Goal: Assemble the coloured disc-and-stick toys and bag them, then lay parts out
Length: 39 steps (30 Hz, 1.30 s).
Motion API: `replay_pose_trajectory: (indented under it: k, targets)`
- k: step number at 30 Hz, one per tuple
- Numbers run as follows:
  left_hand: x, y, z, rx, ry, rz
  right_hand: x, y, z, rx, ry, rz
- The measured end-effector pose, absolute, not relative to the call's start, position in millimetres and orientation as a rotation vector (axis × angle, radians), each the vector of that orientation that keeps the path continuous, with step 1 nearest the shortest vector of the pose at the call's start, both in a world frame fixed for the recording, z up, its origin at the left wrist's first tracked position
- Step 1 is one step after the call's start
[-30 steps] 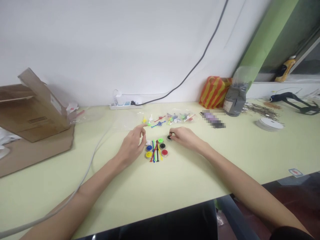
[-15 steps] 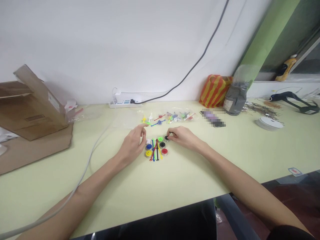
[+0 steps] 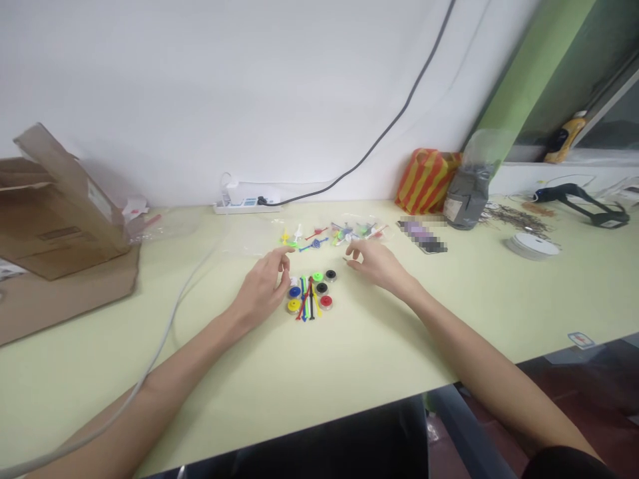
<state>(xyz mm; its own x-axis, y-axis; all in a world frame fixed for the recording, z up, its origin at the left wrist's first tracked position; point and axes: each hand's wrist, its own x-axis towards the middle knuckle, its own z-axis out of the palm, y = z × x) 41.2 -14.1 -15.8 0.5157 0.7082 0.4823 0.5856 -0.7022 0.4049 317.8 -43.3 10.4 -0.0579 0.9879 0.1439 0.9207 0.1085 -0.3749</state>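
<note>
Small coloured discs lie in a cluster on the pale yellow table [image 3: 349,359]: blue [image 3: 295,291], yellow [image 3: 294,305], green [image 3: 317,277], red [image 3: 325,301] and two black ones [image 3: 330,275]. Thin coloured sticks [image 3: 307,303] lie between them. My left hand [image 3: 262,286] rests beside the cluster's left edge, fingers loosely curled and apart, holding nothing. My right hand [image 3: 377,263] hovers right of the discs, fingers spread and empty, close to the far black disc.
More coloured toy parts in clear bags [image 3: 344,233] lie behind the cluster. A cardboard box [image 3: 54,213] stands at the left, a power strip [image 3: 242,203] by the wall, a striped bag [image 3: 424,179], a grey pouch [image 3: 464,193] and a white tape roll [image 3: 532,245] at the right.
My right hand has let go of a black disc, left it at the cluster's upper right, and drawn back to the right with fingers opening. The left hand has barely moved.
</note>
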Motion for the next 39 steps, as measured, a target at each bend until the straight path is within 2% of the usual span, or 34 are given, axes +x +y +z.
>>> replay_pose_trajectory:
  k: [5, 14, 20, 39]
  targets:
    - [41, -13, -17, 2.57, 1.106, 0.985, 321, -44, 17, -1.951, -2.007, 0.144]
    - [41, -10, -18, 2.585, 1.111, 1.071, 322, -37, 8, -1.862, -2.161, 0.31]
    - [41, -11, -18, 2.586, 1.12, 1.045, 319, -43, 11, -1.652, -2.268, 0.59]
    - [42, -11, -18, 2.572, 1.104, 1.049, 306, -54, 21, -1.592, -2.39, 0.6]
